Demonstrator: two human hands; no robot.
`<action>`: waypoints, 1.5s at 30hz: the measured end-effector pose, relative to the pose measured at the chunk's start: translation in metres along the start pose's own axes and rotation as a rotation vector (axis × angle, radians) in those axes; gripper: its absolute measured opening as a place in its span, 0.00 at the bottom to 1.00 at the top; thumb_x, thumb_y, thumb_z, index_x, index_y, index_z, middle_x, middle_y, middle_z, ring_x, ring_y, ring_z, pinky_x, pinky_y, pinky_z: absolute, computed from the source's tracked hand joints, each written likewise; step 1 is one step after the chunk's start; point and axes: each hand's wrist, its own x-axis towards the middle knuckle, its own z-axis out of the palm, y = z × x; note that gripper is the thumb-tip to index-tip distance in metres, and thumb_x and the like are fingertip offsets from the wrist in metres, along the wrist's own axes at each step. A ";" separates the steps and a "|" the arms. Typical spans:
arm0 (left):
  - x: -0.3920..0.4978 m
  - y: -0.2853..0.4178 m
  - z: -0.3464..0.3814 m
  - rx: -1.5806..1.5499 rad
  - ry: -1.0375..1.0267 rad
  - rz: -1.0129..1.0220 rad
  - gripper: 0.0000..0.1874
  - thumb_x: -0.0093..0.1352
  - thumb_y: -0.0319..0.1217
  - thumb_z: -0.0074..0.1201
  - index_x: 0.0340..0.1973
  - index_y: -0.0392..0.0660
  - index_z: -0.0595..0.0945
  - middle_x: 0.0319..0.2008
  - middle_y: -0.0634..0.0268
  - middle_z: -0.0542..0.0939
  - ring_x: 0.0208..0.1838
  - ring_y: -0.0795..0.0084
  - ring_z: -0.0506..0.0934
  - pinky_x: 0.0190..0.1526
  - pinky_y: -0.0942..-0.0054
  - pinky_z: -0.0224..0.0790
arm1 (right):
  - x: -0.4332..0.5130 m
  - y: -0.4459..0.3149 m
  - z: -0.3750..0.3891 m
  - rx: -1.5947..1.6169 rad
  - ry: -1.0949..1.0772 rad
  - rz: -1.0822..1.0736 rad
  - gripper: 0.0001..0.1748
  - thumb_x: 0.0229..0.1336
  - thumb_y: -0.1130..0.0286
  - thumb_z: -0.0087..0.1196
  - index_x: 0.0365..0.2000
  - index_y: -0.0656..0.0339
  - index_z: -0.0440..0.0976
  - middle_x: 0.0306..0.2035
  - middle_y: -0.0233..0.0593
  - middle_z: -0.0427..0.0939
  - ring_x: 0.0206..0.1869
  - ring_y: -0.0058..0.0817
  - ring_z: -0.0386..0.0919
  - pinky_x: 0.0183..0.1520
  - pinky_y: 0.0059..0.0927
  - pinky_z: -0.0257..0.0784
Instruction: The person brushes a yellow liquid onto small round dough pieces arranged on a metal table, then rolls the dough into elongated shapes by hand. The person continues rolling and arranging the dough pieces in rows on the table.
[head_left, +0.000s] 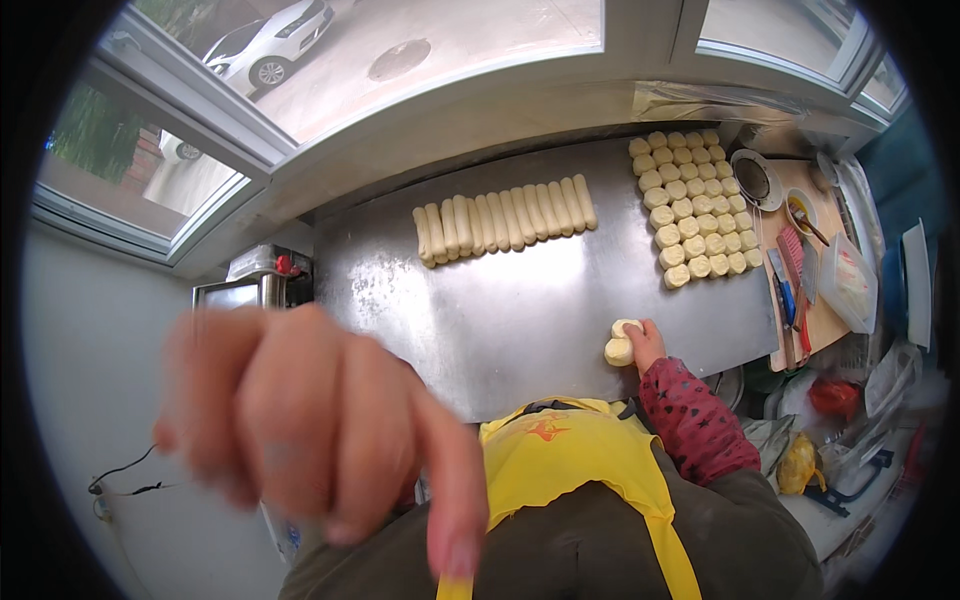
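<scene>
My left hand (322, 420) is raised close to the camera, large and blurred, with its fingers curled downward and the thumb apart from them. Its palm is turned away, so whatever may be inside it is hidden. Near the front edge of the metal worktable (480, 315), my right hand (648, 346) grips two short pale dough pieces (619, 352) that touch each other. Several long dough rolls (510, 217) lie side by side towards the back. Rows of short round dough pieces (694, 206) cover the table's back right part.
A wooden board (829, 300) at the right carries knives (784, 300), a red-pink brush (791, 247), a bowl with a brush (801, 212) and a plastic tub (849, 281). Plastic bags (836, 397) lie below it. A metal appliance (251, 289) stands at the left, under windows.
</scene>
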 end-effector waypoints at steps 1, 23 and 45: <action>0.005 0.003 0.014 0.027 -0.081 0.041 0.11 0.86 0.39 0.47 0.45 0.46 0.73 0.34 0.58 0.79 0.37 0.58 0.84 0.58 0.38 0.82 | 0.000 -0.001 0.000 0.030 0.014 0.049 0.19 0.71 0.61 0.65 0.51 0.66 0.78 0.46 0.42 0.85 0.47 0.29 0.83 0.54 0.35 0.79; -0.169 -0.132 -0.148 0.318 1.579 -0.747 0.26 0.79 0.48 0.53 0.65 0.47 0.77 0.67 0.55 0.76 0.68 0.51 0.78 0.68 0.45 0.70 | -0.058 -0.149 0.065 0.524 -0.189 0.118 0.29 0.71 0.68 0.63 0.65 0.61 0.65 0.55 0.47 0.81 0.56 0.35 0.84 0.56 0.44 0.83; -0.321 -0.077 -0.190 0.561 1.519 -0.871 0.05 0.73 0.26 0.66 0.38 0.42 0.83 0.35 0.61 0.86 0.35 0.67 0.86 0.37 0.64 0.83 | -0.016 -0.092 0.020 -0.582 -0.294 -0.007 0.18 0.56 0.68 0.72 0.46 0.62 0.84 0.38 0.44 0.88 0.40 0.39 0.87 0.46 0.39 0.83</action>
